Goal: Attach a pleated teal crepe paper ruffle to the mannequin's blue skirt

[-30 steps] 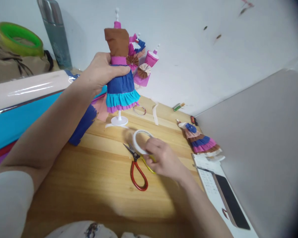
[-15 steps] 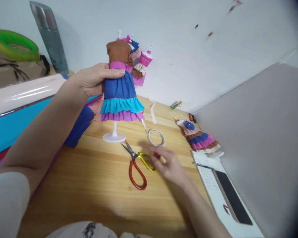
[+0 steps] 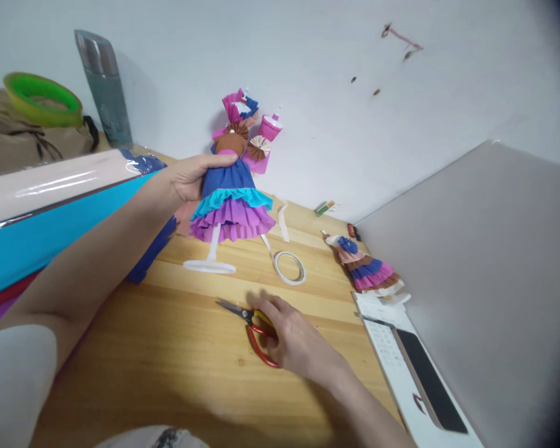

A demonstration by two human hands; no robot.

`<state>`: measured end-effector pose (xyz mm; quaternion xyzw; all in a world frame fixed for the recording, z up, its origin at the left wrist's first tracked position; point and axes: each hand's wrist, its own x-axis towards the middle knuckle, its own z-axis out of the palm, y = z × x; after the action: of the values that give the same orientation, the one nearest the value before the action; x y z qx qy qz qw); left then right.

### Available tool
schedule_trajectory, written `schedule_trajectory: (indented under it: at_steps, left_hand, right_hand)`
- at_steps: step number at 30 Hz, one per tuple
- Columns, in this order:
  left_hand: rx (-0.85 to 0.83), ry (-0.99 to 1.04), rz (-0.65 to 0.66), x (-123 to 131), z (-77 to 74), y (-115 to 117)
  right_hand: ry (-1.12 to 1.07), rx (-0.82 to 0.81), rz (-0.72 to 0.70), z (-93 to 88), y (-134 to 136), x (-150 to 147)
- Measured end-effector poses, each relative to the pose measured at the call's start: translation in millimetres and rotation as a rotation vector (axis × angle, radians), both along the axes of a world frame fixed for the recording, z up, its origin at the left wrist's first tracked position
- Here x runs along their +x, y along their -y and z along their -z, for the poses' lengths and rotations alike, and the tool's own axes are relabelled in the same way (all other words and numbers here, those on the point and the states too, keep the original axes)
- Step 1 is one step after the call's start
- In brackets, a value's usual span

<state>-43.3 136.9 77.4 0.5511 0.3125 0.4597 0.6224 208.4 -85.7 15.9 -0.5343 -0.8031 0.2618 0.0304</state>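
My left hand (image 3: 193, 176) is wrapped round the waist of a small dress form (image 3: 233, 214), its thumb across the front. The form wears a brown top and a blue skirt with turquoise and purple ruffles; its white stand tilts toward me. On the wooden table (image 3: 168, 348) lie scissors (image 3: 246, 314) with one red and one yellow handle, blades pointing left. My right hand (image 3: 284, 333) has its fingers curled over the scissor handles, which it partly hides. A roll of white tape (image 3: 289, 268) lies beyond, its loose end reaching toward the skirt.
Paper decorations (image 3: 260, 148) and a pink pot (image 3: 270, 127) stand behind the form. A second dressed form (image 3: 366, 267) lies at the right, near a white box (image 3: 392, 361). Coloured sheets (image 3: 65, 205), a bottle (image 3: 106, 93) and a green ring (image 3: 42, 102) are at the left.
My left hand has lowered the dress form and tipped its top away, showing more of the purple ruffle. My right hand has moved left onto the scissor handles, and the blades are now closer together.
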Motion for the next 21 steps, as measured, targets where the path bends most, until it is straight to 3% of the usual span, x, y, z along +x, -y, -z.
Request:
schedule_trajectory:
  at_steps: [3, 6, 8, 12, 18, 21]
  left_hand:
    - [-0.010, 0.046, 0.023, 2, 0.1, 1]
    - [-0.149, 0.134, 0.044, 2, -3.1, 3]
    - [-0.253, 0.168, 0.047, 2, -5.5, 5]
    - [-0.348, 0.194, 0.027, 3, -8.8, 9]
    - [-0.432, 0.196, 0.040, 11, -13.5, 19]
    - [-0.451, 0.178, 0.044, 15, -15.9, 24]
  right_hand:
    - [-0.234, -0.102, 0.056, 3.7, -5, 17]
    - [-0.549, -0.228, 0.084, 14.3, -9, 40]
    - [-0.720, -0.168, 0.084, 20.8, -10, 53]
    - [-0.781, 0.183, 0.038, 14.5, -14, 62]
    - [-0.336, 0.955, -0.050, -33.8, -36, 44]
    - [-0.258, 1.097, -0.086, -48.5, -49, 33]
